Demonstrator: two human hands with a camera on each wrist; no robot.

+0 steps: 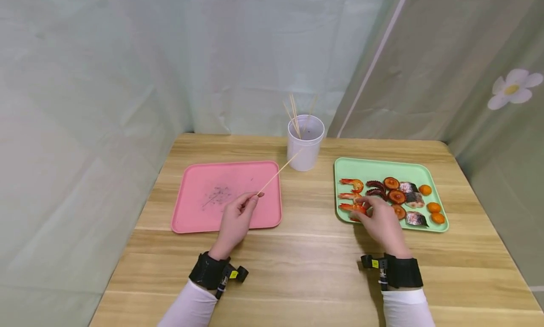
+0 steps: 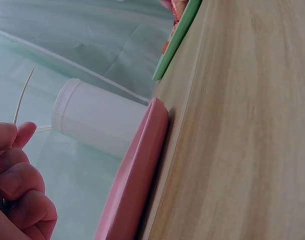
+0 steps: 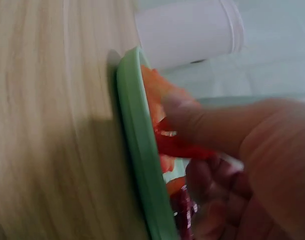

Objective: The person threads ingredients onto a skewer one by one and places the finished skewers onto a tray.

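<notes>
My left hand (image 1: 235, 217) pinches a thin wooden skewer (image 1: 277, 174) over the pink tray (image 1: 272, 216). The skewer slants up and away to the right, its bare tip (image 2: 25, 90) showing in the left wrist view. My right hand (image 1: 384, 224) is at the front left of the green tray (image 1: 378, 164), thumb and fingers around the nearest shrimp (image 1: 348, 207). In the right wrist view that red shrimp (image 3: 180, 146) lies between thumb and fingertips, right by the tray's rim. Two more shrimp (image 1: 351, 183) lie behind it.
Right of the shrimp lie octopus tentacles (image 1: 376, 193), mushroom caps (image 1: 396, 196), fish pieces (image 1: 415, 218) and small orange balls (image 1: 434, 207). A white bucket (image 1: 303, 154) with several skewers (image 1: 295, 114) stands between the trays at the back. A curtain (image 1: 272, 57) hangs behind the table.
</notes>
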